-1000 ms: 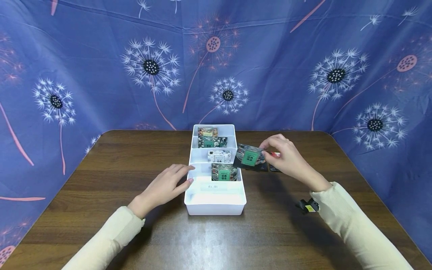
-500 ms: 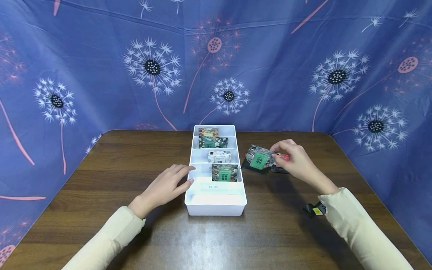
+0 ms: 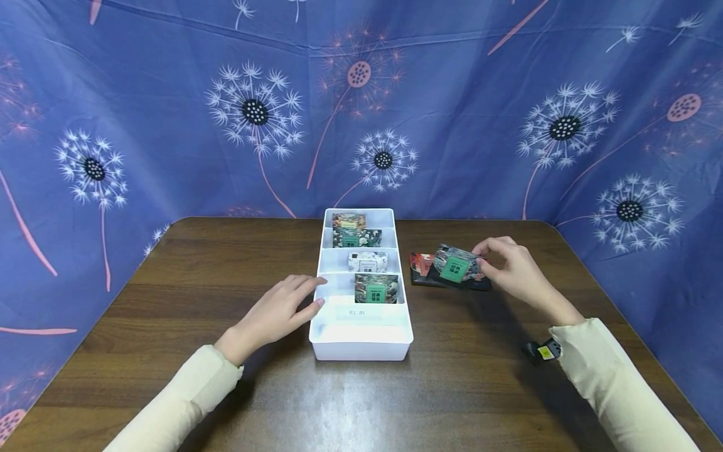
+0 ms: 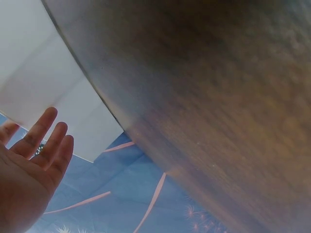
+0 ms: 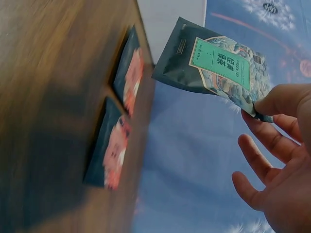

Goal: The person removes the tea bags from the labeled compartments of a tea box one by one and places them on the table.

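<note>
My right hand (image 3: 516, 276) pinches a dark green tea bag packet (image 3: 459, 266) by its corner between thumb and fingertips, held over the table right of the box. The right wrist view shows its green label reading "GREEN TEA"; the other fingers are spread. Below it, two dark packets with red fronts (image 5: 113, 151) lie on the table, partly hidden in the head view. My left hand (image 3: 273, 314), fingers extended, rests at the left rim of a white divided box (image 3: 361, 351). In the box stands another green-labelled tea packet (image 3: 375, 291).
Further back in the box stand a white packet (image 3: 367, 258), a dark floral packet (image 3: 357, 237) and an orange-toned packet (image 3: 348, 220), split by dividers. A paper label (image 3: 361, 313) lies in the front part. A blue dandelion-patterned cloth (image 3: 452, 125) hangs behind the wooden table (image 3: 254, 408).
My right hand has moved right, away from the box, with the green tea packet still pinched. More of the red packets shows beneath it. The left hand stays put.
</note>
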Motion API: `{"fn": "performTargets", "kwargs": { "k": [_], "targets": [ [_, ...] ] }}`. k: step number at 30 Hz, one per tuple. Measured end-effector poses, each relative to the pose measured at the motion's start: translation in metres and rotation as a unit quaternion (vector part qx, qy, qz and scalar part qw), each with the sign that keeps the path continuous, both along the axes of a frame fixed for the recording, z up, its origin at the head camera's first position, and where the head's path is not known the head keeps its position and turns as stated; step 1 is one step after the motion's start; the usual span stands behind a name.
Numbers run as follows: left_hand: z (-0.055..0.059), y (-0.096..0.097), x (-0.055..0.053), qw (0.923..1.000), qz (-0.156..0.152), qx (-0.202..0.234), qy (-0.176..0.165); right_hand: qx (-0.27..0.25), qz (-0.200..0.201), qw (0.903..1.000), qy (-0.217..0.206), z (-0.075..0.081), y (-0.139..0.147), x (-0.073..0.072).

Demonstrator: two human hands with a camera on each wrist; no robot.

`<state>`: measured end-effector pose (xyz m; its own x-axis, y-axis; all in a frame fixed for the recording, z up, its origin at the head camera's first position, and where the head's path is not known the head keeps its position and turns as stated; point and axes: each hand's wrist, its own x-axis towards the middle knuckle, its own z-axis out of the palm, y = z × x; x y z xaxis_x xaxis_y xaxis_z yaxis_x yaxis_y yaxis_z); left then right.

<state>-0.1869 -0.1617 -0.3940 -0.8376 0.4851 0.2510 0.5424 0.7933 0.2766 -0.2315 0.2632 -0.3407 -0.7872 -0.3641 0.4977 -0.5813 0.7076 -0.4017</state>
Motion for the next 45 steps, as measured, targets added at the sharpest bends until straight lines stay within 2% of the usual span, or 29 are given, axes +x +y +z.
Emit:
{"fn": "performTargets", "kwargs": {
  "k": [5, 12, 23, 32, 45],
  "targets": [
    [0.000, 0.000, 0.000, 1.0000, -0.002, 0.000, 0.004, -0.001, -0.020, 0.9998, -0.006, -0.006, 0.014, -0.004],
    [0.000, -0.001, -0.001, 1.0000, 0.000, 0.003, 0.002, -0.013, -0.044, 0.9983, -0.034, -0.010, 0.031, -0.008],
    [0.001, -0.002, -0.001, 1.0000, -0.005, 0.001, 0.004, -0.001, -0.098, 0.9928, -0.069, -0.015, 0.065, -0.019],
    [0.001, -0.001, -0.001, 1.0000, -0.002, -0.003, -0.004, 0.002, -0.099, 0.9912, -0.088, -0.021, 0.095, -0.025],
    [0.001, 0.000, 0.001, 1.0000, -0.003, 0.005, -0.005, 0.008, -0.095, 0.9851, -0.143, -0.019, 0.124, -0.029]
  ]
}}
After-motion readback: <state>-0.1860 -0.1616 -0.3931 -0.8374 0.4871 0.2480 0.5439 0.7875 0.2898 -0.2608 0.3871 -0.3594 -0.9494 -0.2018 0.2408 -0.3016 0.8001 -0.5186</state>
